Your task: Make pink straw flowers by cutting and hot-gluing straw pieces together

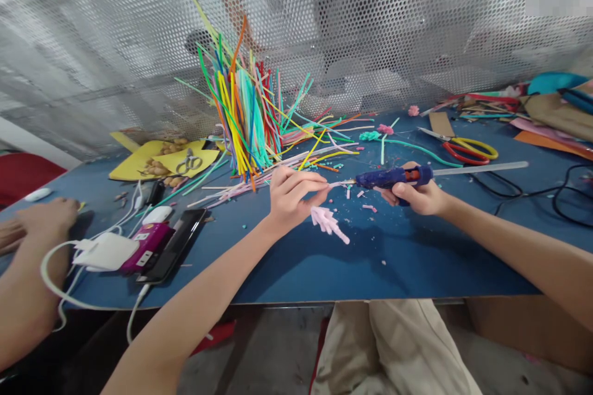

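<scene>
Glue gun [393, 176], blue, is held in the person's right hand [419, 196] just above the blue table [417, 259], the fingers wrapped shut around its grip. Its long axis lies almost level across the view, nozzle pointing toward the left hand [291, 197] and a pale glue stick [482, 168] trailing out behind. The left hand's fingers are pinched closed on a pink pipe-cleaner piece [328, 221], whose loops hang below the fingertips. The nozzle tip meets the piece at the pinch, so the step in hand appears to be gluing a joint; the next move would likely call for a steady nozzle and fingers kept off hot glue. Beyond stands a bundle of coloured pipe cleaners [245, 117], and scissors [466, 148] lie well apart, far right.
</scene>
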`<action>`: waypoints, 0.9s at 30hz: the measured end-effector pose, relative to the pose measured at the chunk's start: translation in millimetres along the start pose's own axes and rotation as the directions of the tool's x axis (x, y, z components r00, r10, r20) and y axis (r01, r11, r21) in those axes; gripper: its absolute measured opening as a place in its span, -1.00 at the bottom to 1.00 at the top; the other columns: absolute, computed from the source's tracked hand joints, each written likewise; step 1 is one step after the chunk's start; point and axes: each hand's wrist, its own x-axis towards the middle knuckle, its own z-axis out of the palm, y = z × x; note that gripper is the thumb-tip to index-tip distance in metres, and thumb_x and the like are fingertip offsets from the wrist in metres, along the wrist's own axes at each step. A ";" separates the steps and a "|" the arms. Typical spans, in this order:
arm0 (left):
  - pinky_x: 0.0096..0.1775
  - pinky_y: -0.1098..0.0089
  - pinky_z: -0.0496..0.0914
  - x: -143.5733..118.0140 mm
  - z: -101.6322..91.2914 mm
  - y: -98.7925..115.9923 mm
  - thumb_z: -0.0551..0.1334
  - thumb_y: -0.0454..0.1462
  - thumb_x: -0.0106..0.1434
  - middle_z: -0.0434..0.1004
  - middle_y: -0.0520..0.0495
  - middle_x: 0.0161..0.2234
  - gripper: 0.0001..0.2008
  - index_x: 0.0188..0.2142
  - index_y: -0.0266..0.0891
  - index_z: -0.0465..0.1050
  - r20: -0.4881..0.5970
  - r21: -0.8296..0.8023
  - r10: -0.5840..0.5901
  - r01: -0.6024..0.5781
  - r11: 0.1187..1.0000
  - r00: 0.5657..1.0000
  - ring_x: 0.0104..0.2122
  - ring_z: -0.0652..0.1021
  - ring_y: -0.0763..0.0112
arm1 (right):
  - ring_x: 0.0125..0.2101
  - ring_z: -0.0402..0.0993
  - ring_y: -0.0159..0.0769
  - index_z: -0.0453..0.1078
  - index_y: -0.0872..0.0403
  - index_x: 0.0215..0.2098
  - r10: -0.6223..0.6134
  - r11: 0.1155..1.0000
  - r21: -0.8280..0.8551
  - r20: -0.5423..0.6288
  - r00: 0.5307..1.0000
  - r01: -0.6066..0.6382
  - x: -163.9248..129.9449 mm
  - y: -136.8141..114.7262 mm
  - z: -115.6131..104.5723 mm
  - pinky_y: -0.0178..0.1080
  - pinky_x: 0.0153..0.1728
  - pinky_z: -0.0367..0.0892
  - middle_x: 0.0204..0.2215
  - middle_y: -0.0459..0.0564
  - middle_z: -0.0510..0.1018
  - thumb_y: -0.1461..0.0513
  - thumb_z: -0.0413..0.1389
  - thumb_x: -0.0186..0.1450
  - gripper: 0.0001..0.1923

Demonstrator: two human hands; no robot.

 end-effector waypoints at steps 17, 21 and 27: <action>-0.24 0.23 0.32 2.0 -1.6 3.3 0.42 -0.27 0.27 0.70 0.13 -0.29 -0.90 -0.29 -0.07 0.53 0.001 -0.063 -0.021 0.021 0.998 1.000 -0.36 0.58 0.42 | -0.61 0.31 -0.43 0.35 0.11 -0.56 0.035 0.999 -0.022 0.020 0.999 -0.035 0.3 -1.7 -1.5 -0.31 -0.55 0.23 -0.65 -0.09 0.40 0.01 0.05 0.44 -0.51; -0.25 0.24 0.33 3.9 0.7 4.9 0.42 -0.28 0.27 0.69 0.11 -0.32 -0.89 -0.30 -0.10 0.51 -0.017 -0.095 -0.064 0.063 0.994 0.998 -0.36 0.60 0.42 | -0.61 0.33 -0.43 0.39 0.12 -0.55 0.061 0.993 -0.106 0.060 0.996 -0.055 4.0 -6.2 -7.7 -0.32 -0.56 0.22 -0.65 -0.07 0.43 0.00 0.07 0.43 -0.51; -0.22 0.26 0.39 5.9 1.5 5.7 0.42 -0.30 0.26 0.68 0.07 -0.32 -0.88 -0.32 -0.15 0.49 -0.061 -0.093 -0.128 0.122 0.988 0.990 -0.33 0.64 0.41 | -0.63 0.27 -0.41 0.49 0.10 -0.49 0.198 0.788 -0.588 -0.035 0.980 -0.180 9.1 -4.6 -37.2 -0.29 -0.56 0.10 -0.65 -0.07 0.45 -0.05 0.20 0.31 -0.58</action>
